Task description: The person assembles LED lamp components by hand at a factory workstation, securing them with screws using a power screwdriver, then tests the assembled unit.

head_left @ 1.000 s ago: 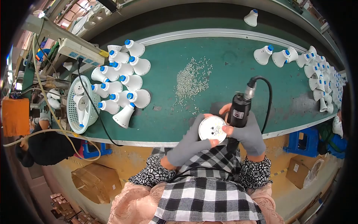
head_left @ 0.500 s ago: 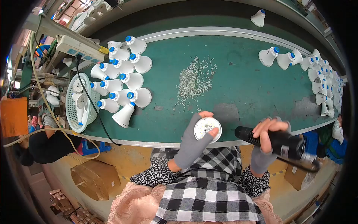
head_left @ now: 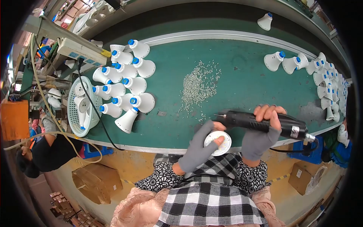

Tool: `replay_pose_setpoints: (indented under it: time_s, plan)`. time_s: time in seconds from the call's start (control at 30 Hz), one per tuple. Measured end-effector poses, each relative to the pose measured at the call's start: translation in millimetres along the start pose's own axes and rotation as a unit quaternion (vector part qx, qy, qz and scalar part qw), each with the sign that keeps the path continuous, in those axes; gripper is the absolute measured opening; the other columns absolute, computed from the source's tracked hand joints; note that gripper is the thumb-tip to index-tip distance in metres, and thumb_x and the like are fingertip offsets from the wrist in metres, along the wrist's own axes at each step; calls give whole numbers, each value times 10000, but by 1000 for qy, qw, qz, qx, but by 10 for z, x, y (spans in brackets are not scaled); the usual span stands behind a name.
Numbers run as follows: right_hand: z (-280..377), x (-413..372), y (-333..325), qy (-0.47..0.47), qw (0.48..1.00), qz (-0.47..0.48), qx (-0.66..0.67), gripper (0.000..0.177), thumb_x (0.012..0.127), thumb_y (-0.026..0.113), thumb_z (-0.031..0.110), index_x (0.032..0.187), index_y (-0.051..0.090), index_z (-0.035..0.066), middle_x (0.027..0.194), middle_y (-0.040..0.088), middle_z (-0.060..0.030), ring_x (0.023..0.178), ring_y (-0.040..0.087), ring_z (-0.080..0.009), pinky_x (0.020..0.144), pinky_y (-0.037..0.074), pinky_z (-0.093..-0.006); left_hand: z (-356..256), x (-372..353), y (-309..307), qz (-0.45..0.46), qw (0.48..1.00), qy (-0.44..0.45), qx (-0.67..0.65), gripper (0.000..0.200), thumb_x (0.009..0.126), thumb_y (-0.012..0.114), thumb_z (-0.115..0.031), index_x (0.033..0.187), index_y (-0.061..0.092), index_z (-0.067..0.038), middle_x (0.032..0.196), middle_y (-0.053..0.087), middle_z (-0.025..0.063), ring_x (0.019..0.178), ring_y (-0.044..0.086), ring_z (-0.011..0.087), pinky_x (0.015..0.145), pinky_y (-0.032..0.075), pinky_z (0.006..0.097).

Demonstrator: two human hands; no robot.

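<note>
My left hand (head_left: pixel 202 146), in a grey fingerless glove, grips a white round lamp part (head_left: pixel 223 143) by its rim, the flat disc face up, thumb on the face. A black electric screwdriver (head_left: pixel 245 119) lies in the grasp of my right hand (head_left: pixel 264 132), its thin bit pointing left over the bench. Just beyond the bit, a pile of small metal screws (head_left: pixel 196 85) is spread on the green bench (head_left: pixel 242 83). The bit touches neither the lamp part nor the pile's centre.
White lamp housings with blue caps (head_left: pixel 132 85) stand at the left, beside a pale green basket (head_left: pixel 72 113) crossed by a black cable. Several more housings (head_left: pixel 274 61) line the right side. A power strip (head_left: pixel 81 52) is at upper left. A person (head_left: pixel 49 151) is at far left.
The screwdriver has swung level, its bit now further left and higher, above the bench edge. My left hand has moved slightly right and down with the lamp part.
</note>
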State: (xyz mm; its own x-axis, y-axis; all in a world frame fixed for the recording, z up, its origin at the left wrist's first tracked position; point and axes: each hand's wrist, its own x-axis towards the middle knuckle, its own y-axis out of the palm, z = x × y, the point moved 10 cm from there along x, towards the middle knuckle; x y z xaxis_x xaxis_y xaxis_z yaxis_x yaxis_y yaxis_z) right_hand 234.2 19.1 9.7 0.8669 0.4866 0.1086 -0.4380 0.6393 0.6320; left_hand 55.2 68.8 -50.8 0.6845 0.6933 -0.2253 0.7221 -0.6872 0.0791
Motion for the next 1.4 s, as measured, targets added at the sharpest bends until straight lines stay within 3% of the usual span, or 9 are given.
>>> replay_pose_setpoints:
  time_s: [0.13, 0.23, 0.53, 0.73, 0.83, 0.93, 1.4]
  plan:
    - [-285, 51, 111, 34, 999, 12, 28, 175, 880, 540, 156, 996, 464, 50, 730, 444, -41, 709, 480, -157, 774, 394, -345, 22, 34, 83, 93, 995, 38, 18, 249, 900, 582, -210, 1043, 594, -7, 1059, 574, 79, 985, 555, 145, 853, 450, 278]
    - [-433, 67, 149, 49, 998, 17, 22, 175, 880, 556, 127, 1006, 478, 32, 725, 464, -49, 702, 495, -173, 748, 418, -344, 175, -79, 23, 69, 980, -95, -158, 262, 890, 580, -224, 1039, 596, -9, 1023, 582, 62, 923, 566, 124, 798, 457, 253]
    - [-568, 56, 129, 61, 998, 11, -17, 204, 866, 579, 119, 1022, 494, 18, 726, 491, -59, 687, 511, -182, 745, 440, -342, 144, -240, -244, -8, 975, -141, -171, 291, 876, 578, -249, 1049, 603, -17, 1091, 575, 62, 921, 579, 110, 789, 468, 242]
    - [-292, 124, 54, 63, 998, -29, 9, 127, 891, 559, 168, 925, 488, 68, 761, 453, -24, 715, 474, -152, 781, 408, -351, -14, -175, -485, -74, 996, -21, -43, 328, 857, 584, -236, 1093, 620, -12, 1341, 482, 116, 1061, 556, 152, 868, 460, 280]
    - [-170, 139, -39, 85, 993, -67, 54, 111, 913, 557, 174, 901, 490, 86, 770, 431, -1, 704, 445, -136, 765, 396, -343, -218, -138, -467, -75, 994, 46, 62, 270, 862, 601, -171, 1090, 644, -31, 1344, 485, 135, 1183, 504, 241, 981, 408, 340]
    - [-71, 129, -122, 101, 988, -71, 89, 99, 916, 560, 157, 914, 492, 85, 779, 431, -2, 706, 441, -129, 756, 397, -328, -375, -114, -327, -35, 987, 74, 137, 319, 849, 603, -201, 1115, 642, -31, 1383, 463, 184, 1214, 488, 260, 955, 421, 359]
    - [98, 89, -350, 119, 974, -79, 176, 116, 927, 560, 149, 967, 492, 64, 752, 368, 5, 673, 400, -122, 736, 402, -313, -534, -142, -58, 9, 981, 106, 164, 375, 807, 650, -135, 1169, 638, -39, 1298, 550, 142, 1165, 545, 266, 941, 444, 352]
